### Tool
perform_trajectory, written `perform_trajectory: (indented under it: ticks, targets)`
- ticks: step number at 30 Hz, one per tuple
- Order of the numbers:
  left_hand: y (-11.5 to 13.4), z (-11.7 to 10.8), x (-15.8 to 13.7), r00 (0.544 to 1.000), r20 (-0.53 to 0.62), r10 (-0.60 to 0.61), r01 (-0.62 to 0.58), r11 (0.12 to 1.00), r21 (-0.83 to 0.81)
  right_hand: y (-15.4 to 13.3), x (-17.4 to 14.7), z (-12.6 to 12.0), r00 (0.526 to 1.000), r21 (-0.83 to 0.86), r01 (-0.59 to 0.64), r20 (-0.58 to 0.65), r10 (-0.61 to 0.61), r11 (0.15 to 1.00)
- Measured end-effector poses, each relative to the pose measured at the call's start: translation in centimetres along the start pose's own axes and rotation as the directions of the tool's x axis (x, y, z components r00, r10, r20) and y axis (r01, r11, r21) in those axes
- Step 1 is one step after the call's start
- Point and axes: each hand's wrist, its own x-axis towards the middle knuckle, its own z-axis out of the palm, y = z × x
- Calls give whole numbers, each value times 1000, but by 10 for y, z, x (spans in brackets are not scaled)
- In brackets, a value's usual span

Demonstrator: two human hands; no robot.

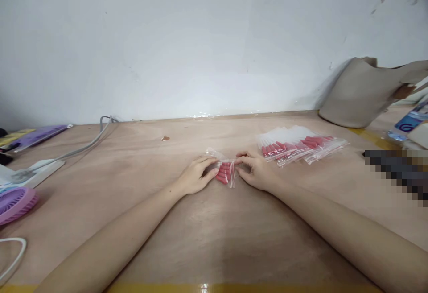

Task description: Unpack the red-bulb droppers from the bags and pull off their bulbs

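Note:
A small clear zip bag [226, 172] with several red-ended sticks inside lies on the table between my hands. My left hand [198, 175] is closed on the bag's left side, thumb and fingers gripping it around the sticks' pale ends. At the bag's right edge, by its zip strip, my right hand [254, 170] pinches the plastic between thumb and fingers. A fanned pile of similar filled bags [301, 143] rests beyond my right hand.
A beige bag [354, 92] stands at the back right near a water bottle [409, 121]. On the left are a power strip [40, 172] with a grey cable, a purple fan [16, 204] and a purple packet [43, 137]. A brown scrap [165, 138] lies toward the wall.

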Motion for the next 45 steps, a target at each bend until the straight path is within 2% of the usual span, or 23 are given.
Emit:
perform_trajectory:
  ticks: [3,5,7,13,17,20,23,25,29,32,35,39,42,45]
  targets:
    - [-1,-3,-4,999,-15,28,-28,1000,-1,2,2,2,999,-158,-25,-42,18,987]
    - [-1,-5,-7,999,-3,38,-38,999,-13,2,2,2,999,-220,-52,-27,47,974]
    - [-2,-7,-9,1000,17,16,-15,999,-34,0,3,1,997,-190,-69,9,72,979]
    - [-6,-5,-13,998,16,-58,59,988,-143,-8,3,3,998,70,-51,46,48,996]
    - [-10,-5,-15,997,17,-76,78,985,-152,-11,3,2,996,24,-85,21,85,996]
    - [-8,-6,-17,997,14,-79,80,991,-105,-10,4,-1,1000,-16,25,3,-25,1000]
    - [-5,-8,-17,997,8,-73,74,995,-61,-7,5,-4,992,68,112,46,-115,991]
    - [-5,-9,-16,996,18,-82,83,994,-70,-5,6,-4,995,81,49,80,-55,996]
    - [-9,-6,-13,994,40,-105,110,979,-169,-5,9,-1,983,4,-114,145,113,993]
    - [-14,-3,-13,992,56,-112,122,965,-233,-7,12,3,967,-22,-158,201,159,987]
    - [-15,-3,-13,991,56,-121,131,968,-216,-8,15,5,949,-3,-194,253,188,981]
    - [-10,-5,-14,989,62,-132,140,976,-164,-7,14,4,937,143,-260,277,213,955]
    - [-8,-7,-14,990,57,-131,138,979,-149,-8,13,4,907,332,-360,344,244,872]
    - [-8,-7,-13,992,48,-113,118,984,-134,-8,13,6,900,423,-373,382,211,826]
